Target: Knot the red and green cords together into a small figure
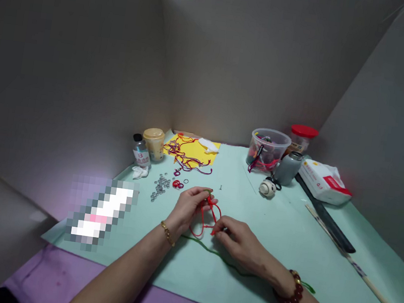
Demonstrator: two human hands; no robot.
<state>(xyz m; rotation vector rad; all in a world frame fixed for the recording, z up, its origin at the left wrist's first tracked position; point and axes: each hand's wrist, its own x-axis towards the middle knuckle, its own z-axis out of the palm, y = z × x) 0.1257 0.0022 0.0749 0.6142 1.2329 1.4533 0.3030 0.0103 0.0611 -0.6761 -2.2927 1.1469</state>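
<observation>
**Left hand [188,209] and right hand [240,242] pinching a red cord [203,224]**

The left fingers are closing on the cord's knotted top, while the right thumb and forefinger are gripping a red end just beside them, and a loop is hanging below the fingers. A green cord [217,256] is trailing across the pale green mat [275,222] just under the right fingers. Beyond the left fingers, a clear bottle [140,154] is showing a large "B" on its label, the only writing I can read. Next to it stands a lidded cup [153,143]. Metal rings [160,187] and small red loops [178,184] are lying nearer the fingers, and tangled cords [186,157] are spreading over yellow paper [206,148]. Far right of the fingers, a white packet [324,183] is carrying a red panel, its print too small to read. A clear plastic tub [267,150] is holding coloured cords.
</observation>
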